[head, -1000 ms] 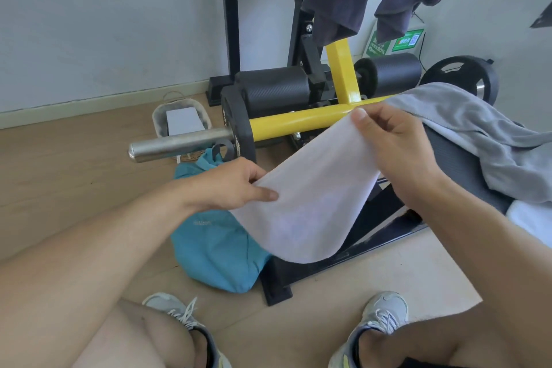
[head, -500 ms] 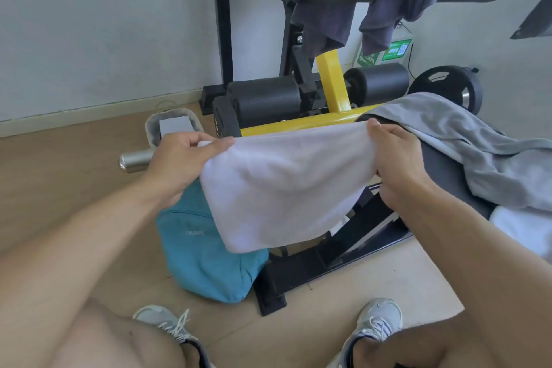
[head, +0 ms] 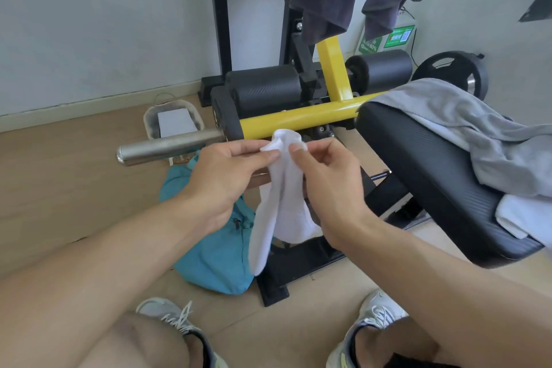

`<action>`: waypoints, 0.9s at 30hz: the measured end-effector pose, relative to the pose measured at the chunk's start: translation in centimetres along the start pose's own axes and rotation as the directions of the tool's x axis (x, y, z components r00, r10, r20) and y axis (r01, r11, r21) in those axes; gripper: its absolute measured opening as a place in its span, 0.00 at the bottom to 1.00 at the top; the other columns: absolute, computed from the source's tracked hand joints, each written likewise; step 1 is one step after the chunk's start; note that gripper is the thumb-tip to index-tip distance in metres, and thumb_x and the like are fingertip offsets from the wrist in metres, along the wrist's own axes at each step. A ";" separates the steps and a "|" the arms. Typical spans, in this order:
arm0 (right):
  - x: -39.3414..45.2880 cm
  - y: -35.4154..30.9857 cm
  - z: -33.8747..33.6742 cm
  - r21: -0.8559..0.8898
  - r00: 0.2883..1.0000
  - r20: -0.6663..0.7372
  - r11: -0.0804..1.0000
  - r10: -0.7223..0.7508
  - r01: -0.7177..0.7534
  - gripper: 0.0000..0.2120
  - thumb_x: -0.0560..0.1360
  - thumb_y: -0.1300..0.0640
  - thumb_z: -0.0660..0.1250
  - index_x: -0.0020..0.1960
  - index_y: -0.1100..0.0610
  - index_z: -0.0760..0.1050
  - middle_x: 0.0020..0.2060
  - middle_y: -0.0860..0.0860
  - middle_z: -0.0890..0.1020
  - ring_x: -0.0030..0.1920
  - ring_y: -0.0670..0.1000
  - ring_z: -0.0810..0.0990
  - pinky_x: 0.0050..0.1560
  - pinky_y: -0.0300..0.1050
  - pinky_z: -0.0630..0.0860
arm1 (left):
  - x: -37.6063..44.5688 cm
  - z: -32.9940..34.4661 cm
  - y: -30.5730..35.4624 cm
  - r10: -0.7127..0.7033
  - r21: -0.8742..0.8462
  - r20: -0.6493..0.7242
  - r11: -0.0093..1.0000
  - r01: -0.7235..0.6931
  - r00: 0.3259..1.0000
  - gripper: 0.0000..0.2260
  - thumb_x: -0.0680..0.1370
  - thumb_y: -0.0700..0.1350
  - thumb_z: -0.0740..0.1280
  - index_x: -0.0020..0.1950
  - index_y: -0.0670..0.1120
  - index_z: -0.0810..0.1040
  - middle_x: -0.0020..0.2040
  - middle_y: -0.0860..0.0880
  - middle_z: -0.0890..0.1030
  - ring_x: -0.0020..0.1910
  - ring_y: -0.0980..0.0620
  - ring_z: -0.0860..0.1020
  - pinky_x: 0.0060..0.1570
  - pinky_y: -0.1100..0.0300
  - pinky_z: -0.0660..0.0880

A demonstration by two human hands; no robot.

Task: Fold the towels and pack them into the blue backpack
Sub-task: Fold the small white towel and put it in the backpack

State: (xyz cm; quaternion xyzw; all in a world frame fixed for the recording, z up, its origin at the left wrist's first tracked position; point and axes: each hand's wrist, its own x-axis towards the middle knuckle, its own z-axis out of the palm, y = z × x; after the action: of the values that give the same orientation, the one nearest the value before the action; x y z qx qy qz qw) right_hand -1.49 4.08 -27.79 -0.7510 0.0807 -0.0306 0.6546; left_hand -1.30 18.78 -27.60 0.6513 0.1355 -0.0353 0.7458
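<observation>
Hands came together since 0.5 s ago; left hand (head: 227, 179) & right hand (head: 325, 185) both pinch white towel (head: 283, 203) corners above blue backpack (head: 215, 251). Match edges b4 next fold.

A white towel (head: 282, 203) hangs in the middle of the frame, pinched at its top and folded in half. A grey towel (head: 466, 134) lies on the right. The blue backpack (head: 215, 251) sits on the floor, lower middle.

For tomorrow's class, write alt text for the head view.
Both hands, left hand and right hand, pinch a white towel together at its top. Below lies a blue backpack; a grey towel drapes the black bench pad.
</observation>
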 end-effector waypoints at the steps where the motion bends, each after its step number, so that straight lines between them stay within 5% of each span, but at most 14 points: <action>1: -0.3 0.0 0.0 -0.019 0.999 0.033 1.000 -0.019 0.020 0.07 0.78 0.49 0.72 0.48 0.52 0.79 0.42 0.48 0.84 0.45 0.50 0.84 0.49 0.52 0.83 | -0.2 0.2 -0.1 0.013 -0.001 -0.001 1.000 -0.013 1.000 0.07 0.75 0.39 0.76 0.52 0.43 0.86 0.46 0.45 0.88 0.46 0.50 0.87 0.47 0.58 0.82; 14: -0.8 0.5 -0.4 -0.089 0.995 0.094 0.995 -0.035 0.044 0.04 0.76 0.50 0.74 0.48 0.50 0.83 0.42 0.45 0.86 0.46 0.46 0.86 0.51 0.54 0.84 | -1.0 0.6 0.3 0.020 0.014 -0.008 1.000 -0.020 1.000 0.03 0.74 0.37 0.75 0.47 0.38 0.86 0.45 0.44 0.88 0.45 0.49 0.87 0.45 0.55 0.84; 20: -1.1 -0.1 -0.8 -0.130 0.973 0.219 0.986 -0.076 0.107 0.13 0.71 0.49 0.79 0.51 0.48 0.80 0.44 0.41 0.86 0.46 0.40 0.85 0.47 0.40 0.83 | -1.3 0.4 0.8 0.015 -0.022 -0.021 1.000 -0.015 1.000 0.05 0.79 0.36 0.69 0.45 0.41 0.84 0.40 0.43 0.86 0.38 0.50 0.85 0.39 0.59 0.81; 23: -0.7 -0.5 -1.1 -0.137 0.969 0.230 0.983 -0.091 0.125 0.09 0.72 0.52 0.79 0.49 0.51 0.81 0.42 0.44 0.87 0.45 0.42 0.86 0.50 0.48 0.84 | -1.3 0.2 1.4 0.009 -0.055 -0.020 0.998 -0.010 1.000 0.08 0.79 0.33 0.64 0.52 0.41 0.82 0.38 0.43 0.86 0.38 0.49 0.85 0.39 0.56 0.83; 27: 0.3 -1.4 -2.1 -0.180 0.934 0.351 0.973 -0.074 0.144 0.04 0.76 0.55 0.75 0.49 0.52 0.81 0.44 0.46 0.88 0.46 0.47 0.87 0.55 0.56 0.83 | 0.1 -1.2 1.9 0.239 0.372 -0.048 0.905 -0.205 0.970 0.09 0.72 0.40 0.68 0.47 0.52 0.83 0.44 0.53 0.83 0.45 0.55 0.80 0.48 0.57 0.79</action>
State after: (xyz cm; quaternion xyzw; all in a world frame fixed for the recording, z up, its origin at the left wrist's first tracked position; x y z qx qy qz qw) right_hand -1.38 2.17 -26.13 -0.8109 -0.0734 0.0721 0.5761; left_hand -0.96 20.26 -25.91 0.7904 0.0858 0.0555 0.6041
